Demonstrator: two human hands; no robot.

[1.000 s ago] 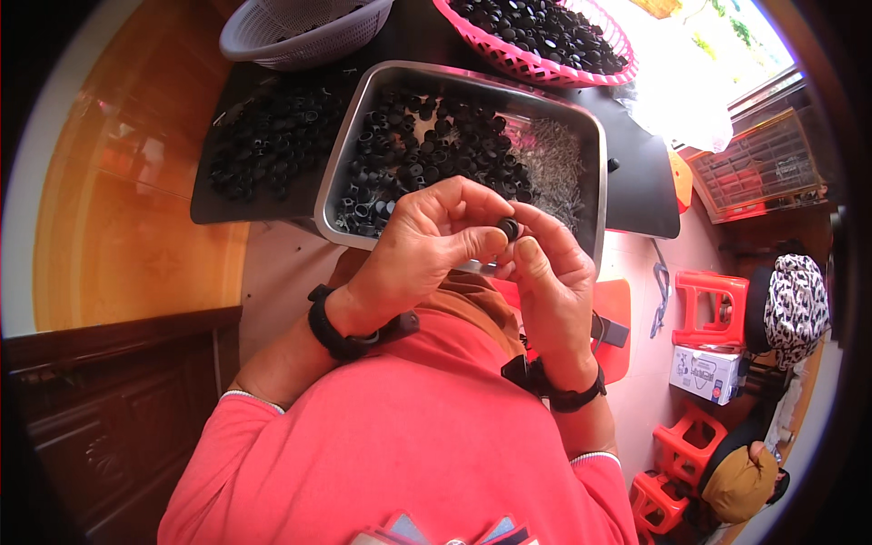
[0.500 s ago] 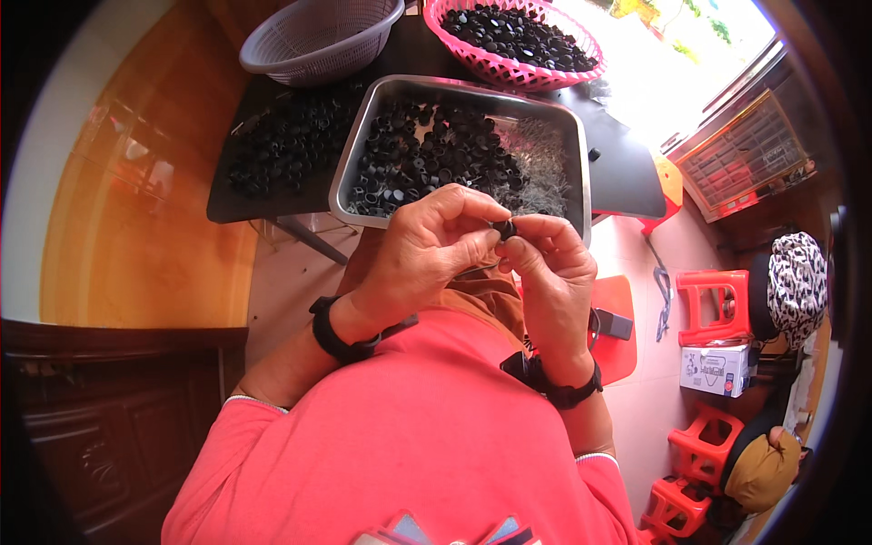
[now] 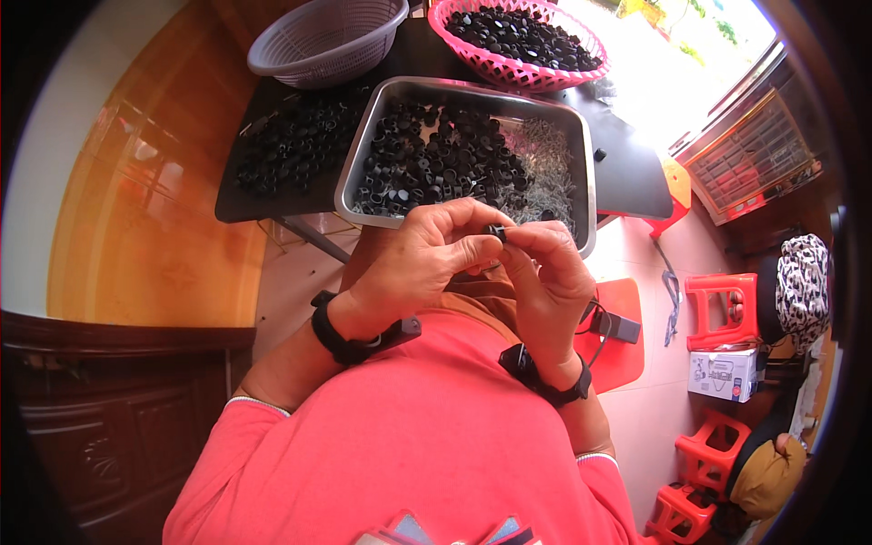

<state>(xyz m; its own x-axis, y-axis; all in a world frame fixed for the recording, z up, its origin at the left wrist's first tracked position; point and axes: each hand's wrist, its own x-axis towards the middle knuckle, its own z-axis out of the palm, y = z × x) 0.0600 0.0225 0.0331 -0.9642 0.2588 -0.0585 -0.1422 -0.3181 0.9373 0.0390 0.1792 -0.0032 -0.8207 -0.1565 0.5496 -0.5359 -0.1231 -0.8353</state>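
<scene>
Both my hands are up close in front of my chest, over the near edge of the metal tray (image 3: pixel 586 195). My left hand (image 3: pixel 427 263) is curled, thumb and fingers pinched on a small black part (image 3: pixel 498 232); my right hand (image 3: pixel 545 272) meets it from the other side, fingertips closed on the same part. Neither hand is open.

The part sits between the two sets of fingertips, just above the tray's near rim.

To do this step well, I judge: keep the part held over the tray so a slip lands it back in the pile, grip lightly with the tips, and line the pieces up squarely before pressing.

The tray holds a heap of black caps (image 3: pixel 436 159) on the left and thin grey metal bits (image 3: pixel 545 159) on the right. Loose black caps also lie on the dark surface (image 3: pixel 627 173) beside the tray. A grey basket (image 3: pixel 327 41) and a pink basket (image 3: pixel 518 68) stand beyond.

Hard to make out: my fingers cover most of the part, so its shape is unclear, and I cannot tell whether a metal bit is in it. My palms are hidden.
</scene>
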